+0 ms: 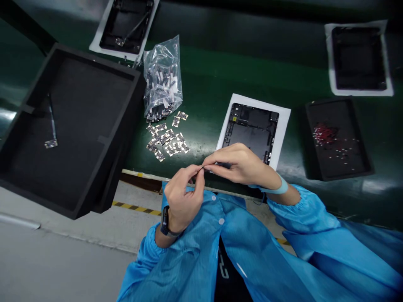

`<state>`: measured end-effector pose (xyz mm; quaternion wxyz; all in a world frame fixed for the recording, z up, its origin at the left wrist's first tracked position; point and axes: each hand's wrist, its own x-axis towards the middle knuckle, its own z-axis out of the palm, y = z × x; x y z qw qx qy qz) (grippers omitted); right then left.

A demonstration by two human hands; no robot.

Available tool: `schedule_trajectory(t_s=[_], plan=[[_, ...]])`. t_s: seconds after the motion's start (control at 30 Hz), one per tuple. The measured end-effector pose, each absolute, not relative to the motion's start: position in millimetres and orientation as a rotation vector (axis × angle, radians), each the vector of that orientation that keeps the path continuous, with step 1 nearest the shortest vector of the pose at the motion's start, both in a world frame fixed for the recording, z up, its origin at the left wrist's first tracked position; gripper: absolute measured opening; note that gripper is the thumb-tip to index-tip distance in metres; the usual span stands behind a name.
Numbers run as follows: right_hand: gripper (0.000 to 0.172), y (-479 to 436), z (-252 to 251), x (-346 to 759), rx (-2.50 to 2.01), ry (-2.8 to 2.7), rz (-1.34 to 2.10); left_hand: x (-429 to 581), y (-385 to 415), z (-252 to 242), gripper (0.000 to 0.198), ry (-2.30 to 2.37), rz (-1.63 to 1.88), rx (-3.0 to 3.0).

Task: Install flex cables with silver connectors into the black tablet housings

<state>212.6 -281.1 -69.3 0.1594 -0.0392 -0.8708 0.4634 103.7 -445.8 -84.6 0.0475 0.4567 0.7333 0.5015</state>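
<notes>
My left hand (185,188) and my right hand (237,164) meet fingertip to fingertip near the bench's front edge. Both are closed in a pinch around a tiny dark piece, too small to name. Just beyond my right hand lies a black tablet housing (252,130) on a white sheet (285,121); the hand hides its near-left part. Left of the housing, several small circuit boards (170,135) are scattered on the green bench. Behind them, a clear plastic bag (163,75) holds many parts with white and black strips.
A large black foam tray (78,109) at left holds one board with a cable (52,126). At right, a smaller black tray (343,159) contains small red-wired parts (325,134). More housings lie on white sheets at back left (126,25) and back right (359,58).
</notes>
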Motion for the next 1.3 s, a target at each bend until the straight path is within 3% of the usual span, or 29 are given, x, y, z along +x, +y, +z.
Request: schedule_trajectory(t_s=[0.53,1.3], plan=[[0.016,-273,-63,217,-0.085,-2.568,1.302,94,-447,-85,0.015,1.947,1.506,1.057],[0.013,-279,-75,225,-0.161,-2.475,1.154,98,-440,-82,0.017,1.990,1.483,1.209]])
